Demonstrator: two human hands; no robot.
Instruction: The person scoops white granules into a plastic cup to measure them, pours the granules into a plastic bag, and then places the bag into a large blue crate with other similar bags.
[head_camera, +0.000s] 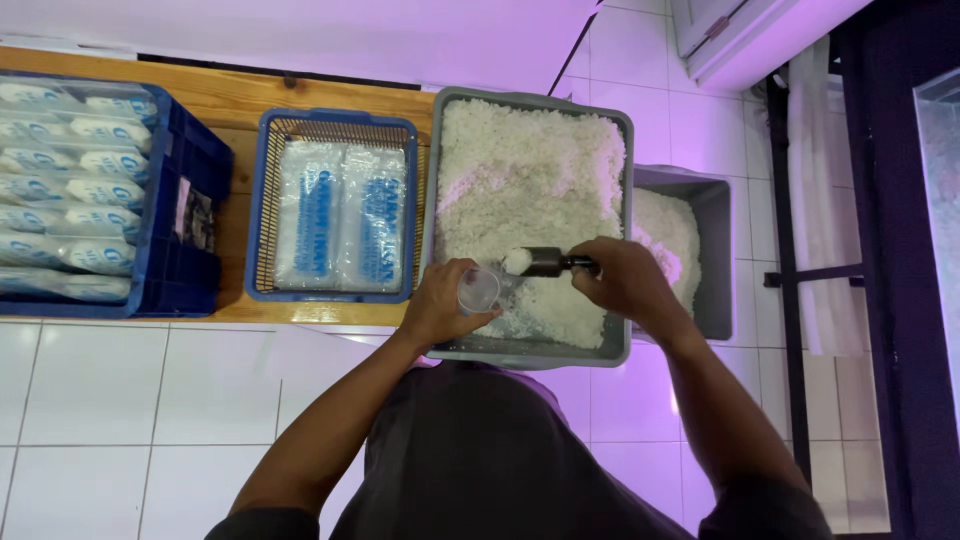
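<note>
Right hand (625, 280) grips dark scoop (545, 262), loaded with white grains. Left hand (440, 305) wraps clear cup (480, 290), mouth just below scoop tip, over grey tub (620, 345). Keep cup steady, tip scoop slowly; spill falls into tub.

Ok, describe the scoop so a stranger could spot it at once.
Find the big grey tub of white grains, right of the blue basket. At its near end the right hand holds a small metal scoop. It is the only dark metal tool, heaped with grains beside a clear cup.
</note>
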